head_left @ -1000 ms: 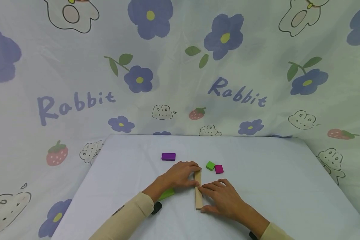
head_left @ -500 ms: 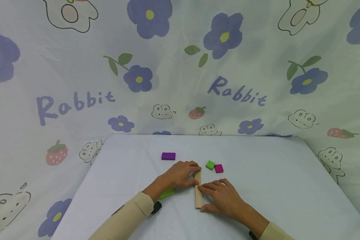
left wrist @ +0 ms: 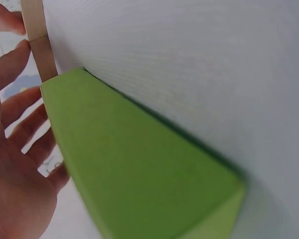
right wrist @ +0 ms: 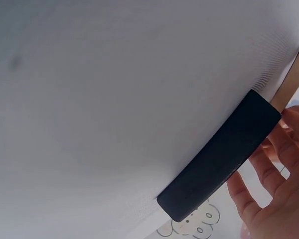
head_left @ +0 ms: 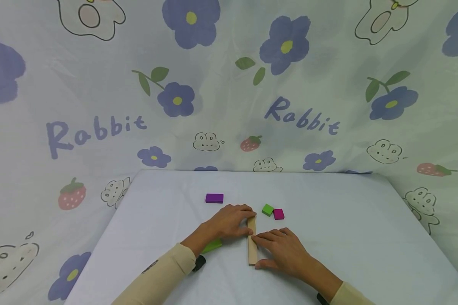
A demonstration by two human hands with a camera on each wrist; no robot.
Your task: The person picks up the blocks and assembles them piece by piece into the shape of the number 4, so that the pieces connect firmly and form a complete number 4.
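Observation:
Two plain wooden blocks lie end to end in a line on the white table. My left hand [head_left: 229, 222] holds the far wooden block [head_left: 252, 226] by its ends, index finger at the far end and thumb near the joint. My right hand [head_left: 284, 253] grips the near wooden block [head_left: 253, 255] the same way, index finger by the joint and thumb at the near end. Under the left forearm a green block [head_left: 213, 246] partly shows; in the left wrist view this green block [left wrist: 124, 154] hides part of the fingers.
Beyond the hands lie a purple block [head_left: 214, 198], a small green block [head_left: 267, 210] and a magenta block [head_left: 278, 214]. A dark block [right wrist: 222, 154] lies near the right hand in the right wrist view. Patterned cloth [head_left: 221, 84] hangs behind the table [head_left: 347, 220].

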